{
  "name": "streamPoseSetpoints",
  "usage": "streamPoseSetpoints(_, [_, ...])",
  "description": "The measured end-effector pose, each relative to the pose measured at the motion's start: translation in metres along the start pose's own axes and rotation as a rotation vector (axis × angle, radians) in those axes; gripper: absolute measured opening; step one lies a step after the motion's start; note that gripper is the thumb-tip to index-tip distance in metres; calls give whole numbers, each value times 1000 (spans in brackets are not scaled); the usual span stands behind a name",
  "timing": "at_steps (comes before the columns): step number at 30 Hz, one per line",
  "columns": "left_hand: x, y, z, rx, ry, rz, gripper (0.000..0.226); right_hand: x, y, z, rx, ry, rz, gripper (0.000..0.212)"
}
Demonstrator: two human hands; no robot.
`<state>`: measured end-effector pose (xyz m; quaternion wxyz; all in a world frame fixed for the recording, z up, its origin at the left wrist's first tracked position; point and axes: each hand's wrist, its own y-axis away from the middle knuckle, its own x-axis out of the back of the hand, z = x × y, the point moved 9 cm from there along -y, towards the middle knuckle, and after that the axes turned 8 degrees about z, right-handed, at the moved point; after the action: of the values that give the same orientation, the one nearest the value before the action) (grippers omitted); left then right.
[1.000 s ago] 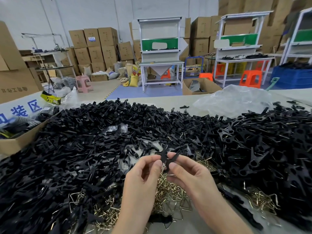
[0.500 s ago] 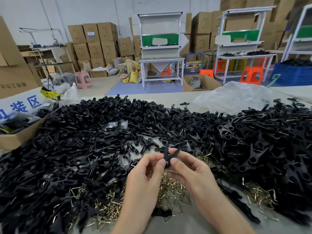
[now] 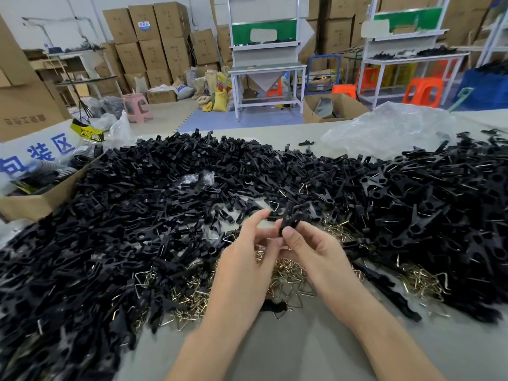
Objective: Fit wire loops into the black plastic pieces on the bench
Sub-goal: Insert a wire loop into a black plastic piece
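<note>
While the right hand (image 3: 312, 250) is pinching a black plastic piece (image 3: 290, 219) over the wire loops (image 3: 287, 270), the left hand (image 3: 247, 259) is hovering beside it, grip unclear.

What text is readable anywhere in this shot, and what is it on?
"装区", in blue, first character cut off: white board at the left edge.
Dark print on the large brown cardboard box at the left: blurred, unreadable.
Yellow-and-black tag beside it: lettering too blurred.
Blue-and-white label on a stacked brown carton at the back: too small.
Black plastic piece in the right hand: no marking visible.
</note>
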<state>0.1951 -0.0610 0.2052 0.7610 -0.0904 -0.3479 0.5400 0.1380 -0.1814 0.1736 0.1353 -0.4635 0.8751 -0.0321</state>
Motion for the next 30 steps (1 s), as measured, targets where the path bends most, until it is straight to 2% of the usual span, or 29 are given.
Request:
streamPoseSetpoints(2, [5,-1,-2,-70,-178,-35,39,9,-3,-3,12,-29,100,30])
streamPoseSetpoints(6, [-15,11,-22,-131,-558,-328,64,33,-8,0,0,-62,303,13])
streamPoseSetpoints(10, [-16,7,-24,-122,-600,-307,35,34,-9,3,21,31,317,17])
streamPoseSetpoints(13, [-13,5,-19,-152,-636,-247,26,32,-9,4,54,128,284,20])
streamPoseSetpoints(18, [0,-1,-12,-110,-521,-116,19,29,-7,2,69,172,263,23])
streamPoseSetpoints(21, [6,-2,-17,-16,-306,-56,16,28,-6,1,78,206,249,26])
streamPoseSetpoints(23, [9,-3,-19,47,-167,-25,4,27,-5,0,77,230,244,27])
streamPoseSetpoints(30, [12,-4,-22,173,75,-5,11,23,-5,1,77,224,212,27])
